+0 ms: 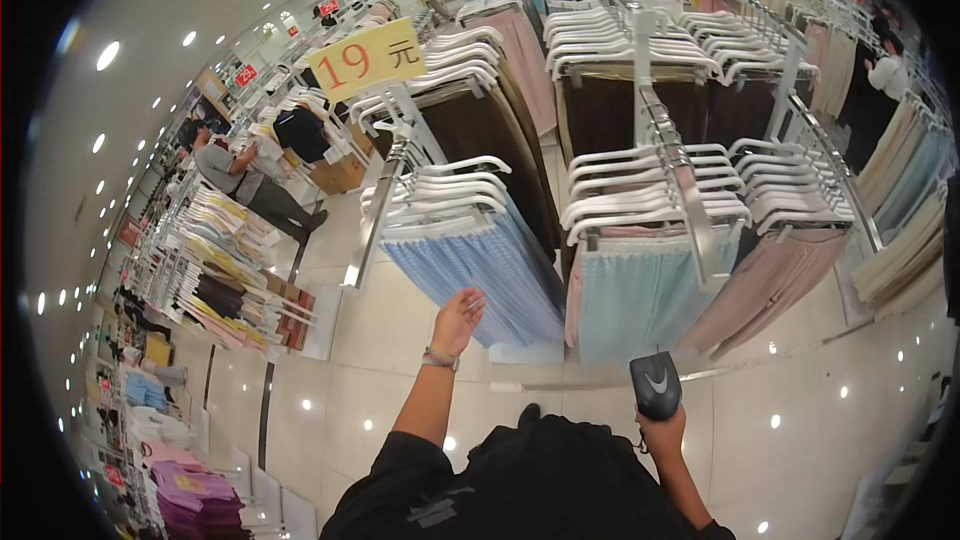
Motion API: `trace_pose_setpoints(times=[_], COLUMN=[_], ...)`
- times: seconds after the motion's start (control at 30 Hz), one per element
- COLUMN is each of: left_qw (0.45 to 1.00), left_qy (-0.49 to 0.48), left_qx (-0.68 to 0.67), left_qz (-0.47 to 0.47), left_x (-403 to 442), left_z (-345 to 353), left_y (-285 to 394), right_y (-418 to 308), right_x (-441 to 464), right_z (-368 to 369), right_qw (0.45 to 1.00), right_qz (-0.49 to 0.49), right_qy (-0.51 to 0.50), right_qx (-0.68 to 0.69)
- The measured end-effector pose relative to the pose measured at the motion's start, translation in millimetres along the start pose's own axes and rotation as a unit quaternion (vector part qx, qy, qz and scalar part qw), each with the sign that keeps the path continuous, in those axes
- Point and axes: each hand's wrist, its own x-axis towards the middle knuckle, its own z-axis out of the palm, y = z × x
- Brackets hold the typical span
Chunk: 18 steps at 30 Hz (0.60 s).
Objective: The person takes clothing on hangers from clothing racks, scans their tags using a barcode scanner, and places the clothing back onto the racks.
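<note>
With the clock centred on the wearer's chest, the left hand (458, 318) reaches toward 11 o'clock, its fingers half curled at the edge of the light-blue garments (480, 260); whether it touches or pinches anything cannot be told. The right hand (663, 428) grips a dark handheld scanner (655, 387) at 2 o'clock, near the light-teal garments (630, 290) but apart from them.

To work well here, the left hand should probably take one garment's edge lightly, without tugging, so that its neighbours stay on the white hangers (450, 190). The scanner is best kept loose-wristed and square to whatever it faces, with the dark cord (641, 442) at the right wrist hanging free.

The scanner's nose points to about 12 o'clock, away from the wearer; in this view its head's long axis runs nearly 12 to 6, and its handle is mostly hidden in the grip. The light-blue garments hang just short of 12 o'clock, waistbands uppermost, their long axis dropping from the hangers toward the floor (400, 380).
</note>
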Motion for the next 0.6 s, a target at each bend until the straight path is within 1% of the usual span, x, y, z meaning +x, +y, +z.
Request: trace_pose_setpoints(times=[0.03,0.07,0.1,0.2,0.23,0.27,0.33,0.37,0.4,0.43,0.6], left_qw=[0.999,0.999,0.998,0.995,0.993,0.993,0.99,0.99,0.985,0.977,0.976], left_qy=[0.029,0.028,0.03,0.019,0.006,0.004,-0.042,-0.044,-0.086,-0.128,-0.162], left_qx=[-0.009,-0.013,-0.036,-0.073,-0.081,-0.086,-0.073,-0.079,-0.083,-0.085,-0.118], left_qz=[0.015,0.016,0.037,0.073,0.089,0.085,0.114,0.109,0.128,0.147,0.089], left_x=[3,5,8,22,28,33,45,54,62,69,84], left_z=[-14,-21,-29,-46,-49,-53,-60,-66,-72,-77,-69], left_y=[6,15,25,55,65,75,91,94,96,100,127], right_y=[-12,-32,-44,-45,-50,-60,-73,-76,-81,-89,-96], right_x=[-1,-3,-4,-7,-10,-14,-19,-22,-25,-29,-51], right_z=[9,18,28,67,80,96,126,141,154,163,201], right_qw=[1.0,1.0,0.998,0.998,0.998,0.998,0.997,0.998,0.997,0.996,0.999], right_qz=[-0.004,0.021,0.045,0.017,0.017,0.024,0.029,-0.01,-0.049,-0.038,-0.019], right_qy=[0.0,-0.021,-0.041,-0.055,-0.053,-0.062,-0.066,-0.063,-0.061,-0.074,-0.025], right_qx=[-0.002,-0.004,-0.008,-0.023,-0.027,-0.024,-0.027,-0.027,-0.026,-0.034,-0.033])
